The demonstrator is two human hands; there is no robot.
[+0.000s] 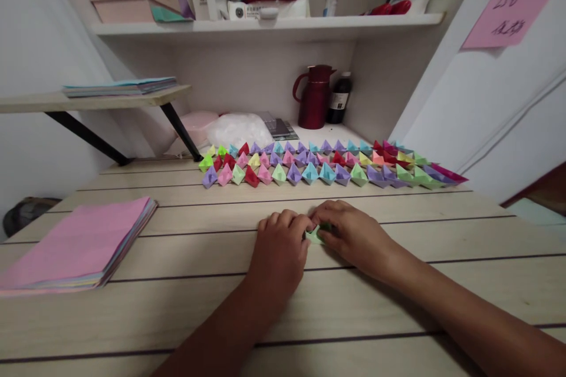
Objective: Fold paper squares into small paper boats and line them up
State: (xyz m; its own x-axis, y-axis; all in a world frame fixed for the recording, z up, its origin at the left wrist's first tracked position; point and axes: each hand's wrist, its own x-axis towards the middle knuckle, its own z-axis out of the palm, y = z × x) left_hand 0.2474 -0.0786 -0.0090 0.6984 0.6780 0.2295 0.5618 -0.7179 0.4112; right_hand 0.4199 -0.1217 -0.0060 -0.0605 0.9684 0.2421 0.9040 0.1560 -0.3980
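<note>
A small piece of folded green paper (314,237) is at the middle of the wooden table (212,312), mostly covered by fingers. My left hand (282,247) is closed on its left side, thumb and fingertips against the paper. From the right, my right hand (354,235) pinches the same piece between thumb and fingers. Its full shape is hidden. Just beyond my hands, folded paper boats (294,174) in purple, pink, green, blue, red and yellow stand in three rows across the table.
At the left lies a stack of coloured paper (75,241), pink on top. More sheets (119,87) rest on a raised stand (172,94). A red jug (315,97) and dark bottle (339,99) stand at the back, under a white shelf (265,28) holding boxes.
</note>
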